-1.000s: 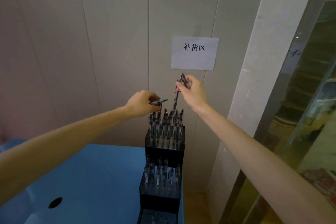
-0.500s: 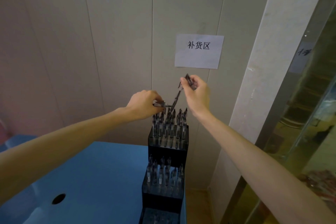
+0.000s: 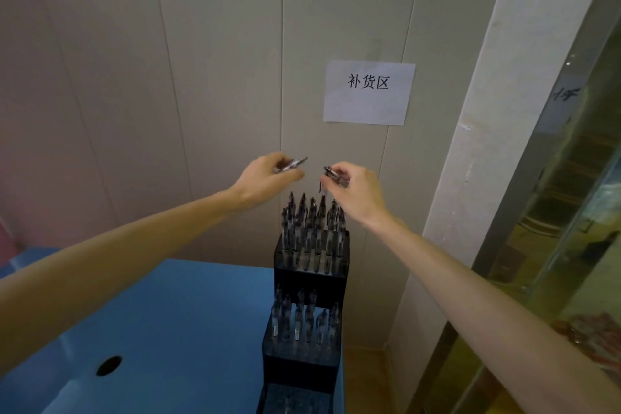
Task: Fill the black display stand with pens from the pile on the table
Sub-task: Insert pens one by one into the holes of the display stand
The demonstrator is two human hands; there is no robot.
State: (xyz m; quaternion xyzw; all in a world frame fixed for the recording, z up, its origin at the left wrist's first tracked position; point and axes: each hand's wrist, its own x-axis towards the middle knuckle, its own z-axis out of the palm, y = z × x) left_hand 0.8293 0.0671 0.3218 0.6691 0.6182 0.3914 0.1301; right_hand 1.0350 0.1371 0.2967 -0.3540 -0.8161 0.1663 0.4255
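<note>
Right hand [image 3: 356, 190] has dropped toward the stand [image 3: 311, 265] at frame centre, both hands pinching pens, left hand [image 3: 265, 178] holding its pen [image 3: 292, 164] ready for slotting.

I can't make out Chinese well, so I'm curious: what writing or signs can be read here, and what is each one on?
"补货区": printed in black on the white paper sheet stuck to the wall.
Dark handwritten marks on the glass panel at right: too blurred to read.
Pens in the black display stand and in both hands: any print is too small to read.
</note>
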